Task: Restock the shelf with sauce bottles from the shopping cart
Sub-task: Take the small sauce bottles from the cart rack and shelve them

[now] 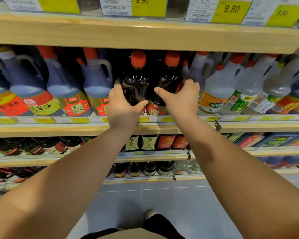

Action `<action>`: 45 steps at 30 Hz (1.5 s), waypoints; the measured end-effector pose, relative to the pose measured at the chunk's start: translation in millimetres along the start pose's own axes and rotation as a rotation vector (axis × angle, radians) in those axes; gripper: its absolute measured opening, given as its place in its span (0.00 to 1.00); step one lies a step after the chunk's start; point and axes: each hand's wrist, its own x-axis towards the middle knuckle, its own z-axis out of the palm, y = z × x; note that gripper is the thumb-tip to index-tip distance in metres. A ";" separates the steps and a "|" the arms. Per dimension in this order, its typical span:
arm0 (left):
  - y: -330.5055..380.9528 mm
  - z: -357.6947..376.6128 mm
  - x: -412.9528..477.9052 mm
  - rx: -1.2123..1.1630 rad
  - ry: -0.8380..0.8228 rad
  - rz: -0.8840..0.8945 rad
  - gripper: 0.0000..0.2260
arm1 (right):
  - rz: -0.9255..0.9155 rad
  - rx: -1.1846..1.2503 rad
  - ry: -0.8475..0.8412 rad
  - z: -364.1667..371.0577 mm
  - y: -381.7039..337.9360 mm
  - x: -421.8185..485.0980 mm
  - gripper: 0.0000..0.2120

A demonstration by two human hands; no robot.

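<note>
Two dark sauce bottles with red caps stand side by side on the wooden shelf (162, 130) at chest height. My left hand (123, 104) wraps the left sauce bottle (136, 83) around its body. My right hand (179, 99) grips the right sauce bottle (169, 81) the same way. Both bottles are upright, their bases at the shelf's front edge behind the price strip. The shopping cart is out of view.
Dark soy jugs with handles (62, 83) fill the shelf to the left, clear vinegar jugs (221, 87) to the right. An upper shelf board (145, 35) hangs close above the caps. Lower shelves hold smaller bottles (148, 142). Grey tiled floor (162, 195) lies below.
</note>
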 end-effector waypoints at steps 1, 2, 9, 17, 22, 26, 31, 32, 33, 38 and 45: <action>1.0 0.7 -0.4 0.056 0.003 -0.013 0.37 | -0.007 -0.038 0.004 0.2 0.1 0.2 0.33; 4.0 -0.2 0.0 0.110 0.008 -0.022 0.39 | -0.018 -0.069 0.003 0.7 -1.2 0.6 0.33; 10.3 -9.3 -10.2 0.348 0.022 0.017 0.42 | -0.084 -0.134 -0.046 -0.5 4.6 -2.8 0.26; 5.3 -17.6 -1.3 0.278 0.075 0.118 0.31 | -0.123 -0.059 -0.042 4.4 11.7 -8.0 0.22; 16.7 -19.7 3.9 0.223 0.180 0.217 0.42 | -0.140 -0.031 -0.091 -0.5 19.0 0.0 0.11; 27.1 -9.1 8.5 0.406 0.202 0.147 0.38 | -0.170 -0.056 -0.050 -3.2 18.8 1.2 0.11; 20.7 -3.8 7.4 0.410 0.238 0.194 0.37 | -0.192 -0.142 -0.024 -2.2 17.1 8.2 0.10; 20.8 -4.7 8.4 0.402 0.241 0.213 0.38 | -0.198 -0.153 -0.023 -2.2 16.7 9.4 0.09; 21.4 -5.8 9.3 0.394 0.238 0.225 0.38 | -0.197 -0.157 -0.023 -2.5 15.7 9.6 0.08; 24.3 -10.4 12.3 0.363 0.186 0.211 0.37 | -0.182 -0.158 -0.014 -3.4 10.4 14.5 0.09; 23.8 -12.7 14.6 0.353 0.130 0.177 0.37 | -0.186 -0.233 0.012 -1.7 11.6 16.8 0.13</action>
